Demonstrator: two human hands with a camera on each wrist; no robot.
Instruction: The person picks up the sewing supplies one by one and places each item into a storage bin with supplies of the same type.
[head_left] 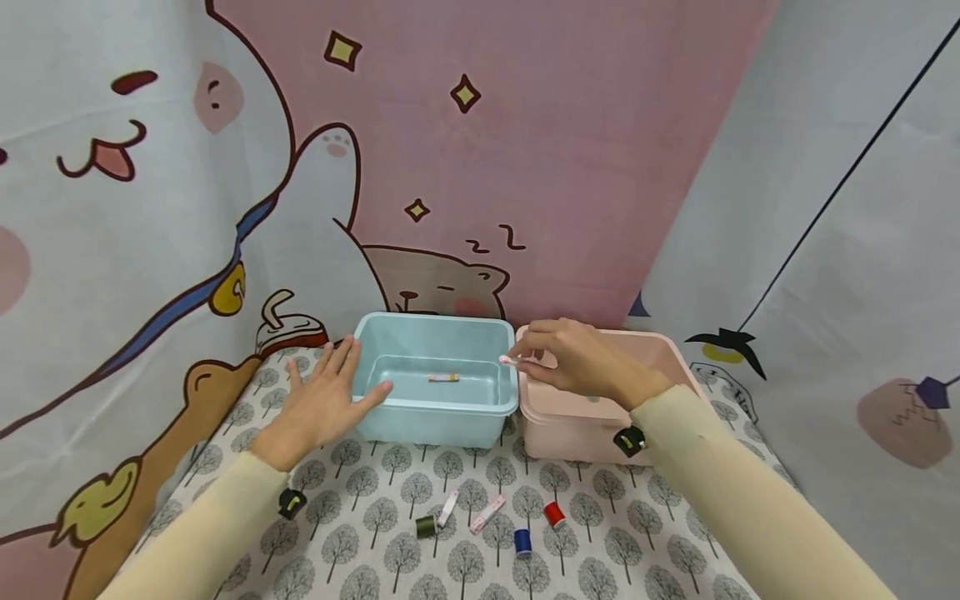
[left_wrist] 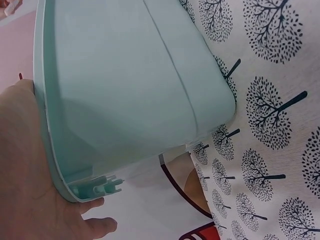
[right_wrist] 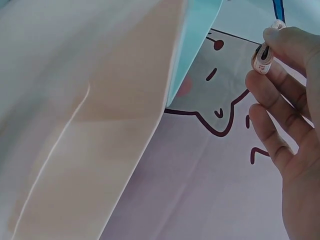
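Note:
My right hand point(head_left: 562, 354) pinches a small folded tape measure point(right_wrist: 263, 60), pale with printed marks, between thumb and fingertips. It hangs above the left part of the pink bin point(head_left: 570, 442), near the blue bin. My left hand point(head_left: 318, 404), fingers spread and straight, rests at the left rim of the light-blue bin point(head_left: 438, 425); in the left wrist view its fingertips pass beyond the rim. Inside the blue bin lies a small folded strip point(head_left: 443, 378), white with yellow-orange, probably another tape measure.
On the tree-print cloth point(head_left: 405, 567) before the bins lie a green thread spool point(head_left: 425, 527), a white folded strip point(head_left: 447, 509), a pink-and-white folded tape point(head_left: 487, 514), a blue spool point(head_left: 522, 542) and a red spool point(head_left: 554, 515). A cartoon-printed curtain point(head_left: 562, 167) hangs behind.

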